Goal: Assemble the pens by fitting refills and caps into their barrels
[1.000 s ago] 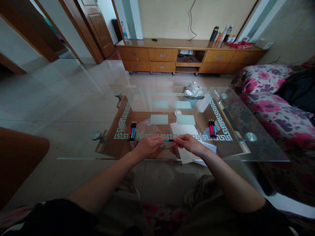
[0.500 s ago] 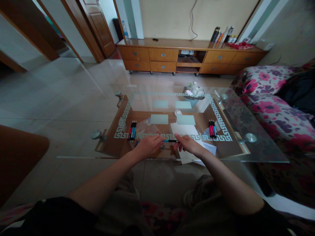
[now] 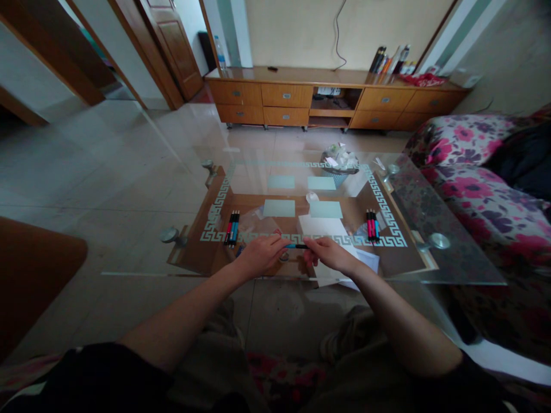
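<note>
A blue and black pen (image 3: pixel 296 246) lies level between my two hands, above the near edge of the glass table. My left hand (image 3: pixel 263 254) is closed on its blue end. The fingers of my right hand (image 3: pixel 326 253) pinch the black end. To the left, a row of several pens (image 3: pixel 231 228), red, black and blue, lies side by side on the glass. Another group of pens (image 3: pixel 372 225), pink, black and blue, lies to the right of my right hand.
The glass table (image 3: pixel 465 261) has a patterned border and metal supports. White paper (image 3: pixel 322 228) and a clear plastic bag (image 3: pixel 258 223) show under or on the glass. Behind stand a basket of crumpled waste (image 3: pixel 340 160) and a wooden cabinet (image 3: pixel 286 96). A flowered sofa (image 3: pixel 465 183) is at right.
My right hand has moved slightly left along the pen, so its fingers now cover more of the black end. The left hand stays nearly still.
</note>
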Demonstrator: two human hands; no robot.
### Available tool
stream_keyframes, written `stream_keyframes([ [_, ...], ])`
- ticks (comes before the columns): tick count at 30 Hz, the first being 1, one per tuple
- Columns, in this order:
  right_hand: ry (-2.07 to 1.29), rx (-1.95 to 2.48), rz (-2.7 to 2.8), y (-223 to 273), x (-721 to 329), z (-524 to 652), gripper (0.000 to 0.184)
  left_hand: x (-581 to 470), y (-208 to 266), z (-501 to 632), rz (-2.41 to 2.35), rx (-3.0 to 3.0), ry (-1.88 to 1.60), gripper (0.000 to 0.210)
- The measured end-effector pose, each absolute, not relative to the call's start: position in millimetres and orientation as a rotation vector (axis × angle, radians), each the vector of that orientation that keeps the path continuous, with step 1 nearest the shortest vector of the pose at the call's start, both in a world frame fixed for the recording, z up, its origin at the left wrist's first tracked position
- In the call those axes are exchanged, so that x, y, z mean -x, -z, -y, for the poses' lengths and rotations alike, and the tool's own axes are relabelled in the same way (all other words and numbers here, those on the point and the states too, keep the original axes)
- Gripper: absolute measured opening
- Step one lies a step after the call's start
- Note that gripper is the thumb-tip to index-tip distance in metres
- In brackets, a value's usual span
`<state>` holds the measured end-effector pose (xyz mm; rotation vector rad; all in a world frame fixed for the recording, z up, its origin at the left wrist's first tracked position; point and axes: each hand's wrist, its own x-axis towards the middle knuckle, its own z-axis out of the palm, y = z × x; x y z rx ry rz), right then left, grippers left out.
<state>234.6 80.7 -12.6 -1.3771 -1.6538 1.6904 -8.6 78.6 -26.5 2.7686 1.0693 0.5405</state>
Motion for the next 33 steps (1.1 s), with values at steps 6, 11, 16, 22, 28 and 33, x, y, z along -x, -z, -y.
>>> stream_keyframes([
  [6, -1.561, 1.294, 1.606, 14, -236, -84, 0.038, 9, 27, -79, -1.09, -2.741, -0.535, 0.027],
  [11, -1.525, 1.347, 1.544, 9, -234, -83, 0.045, 9, 27, -78, -1.112, -2.733, -0.563, 0.027],
  [16, -1.623, 1.388, 1.588, 5, -235, -82, 0.054, 9, 27, -77, -1.121, -2.747, -0.553, 0.028],
  [22, -1.527, 1.301, 1.611, 6, -235, -83, 0.041, 10, 26, -77, -1.143, -2.701, -0.53, 0.024],
  [28, -1.476, 1.289, 1.419, 8, -236, -85, 0.034, 9, 27, -78, -1.151, -2.677, -0.523, 0.026],
  [33, -1.54, 1.262, 1.236, 3, -237, -84, 0.036, 10, 25, -76, -1.155, -2.679, -0.501, 0.042],
])
